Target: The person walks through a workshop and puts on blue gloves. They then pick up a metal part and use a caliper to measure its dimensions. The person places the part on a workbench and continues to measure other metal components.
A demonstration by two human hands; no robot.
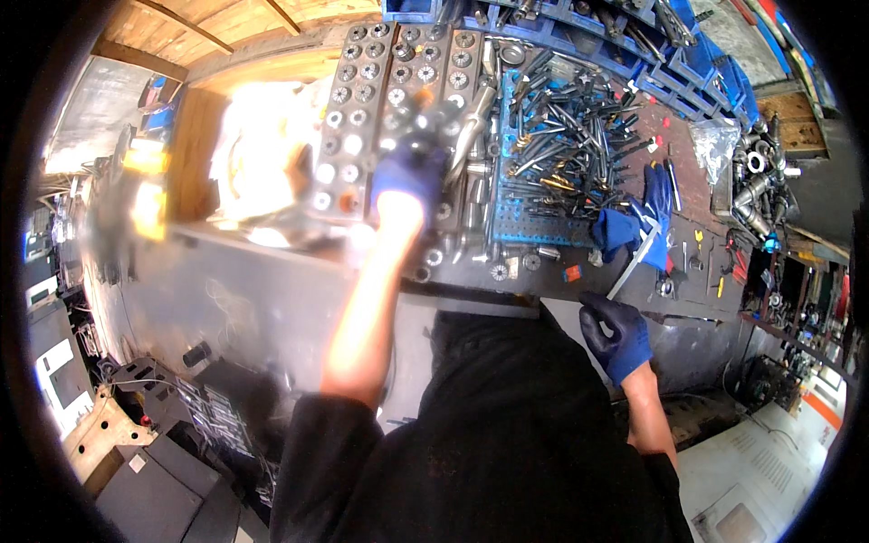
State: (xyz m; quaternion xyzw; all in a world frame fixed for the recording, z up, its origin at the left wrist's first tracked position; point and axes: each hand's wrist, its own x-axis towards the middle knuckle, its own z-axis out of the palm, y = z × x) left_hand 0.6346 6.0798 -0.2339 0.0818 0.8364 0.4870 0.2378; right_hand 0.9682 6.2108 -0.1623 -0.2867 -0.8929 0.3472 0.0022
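My left hand [409,176], in a blue and black glove, reaches over a metal rack [340,197] that holds rows of round slotted collets [364,93]. Motion smears its fingers, and a dark blurred shape lies at their tips; whether they grip it I cannot tell. My right hand [617,339], gloved alike, is held low at the bench's front edge with its fingers curled closed. The lower end of a silver caliper [636,260] comes up close to these fingers. Whatever they may hold is hidden.
Right of the rack, a blue perforated tray [543,228] carries a heap of drill bits and cutters [570,127]. Blue bins [625,45] line the back. A spare blue glove [658,195] lies under the caliper. Metal tool holders [753,185] are piled at the far right.
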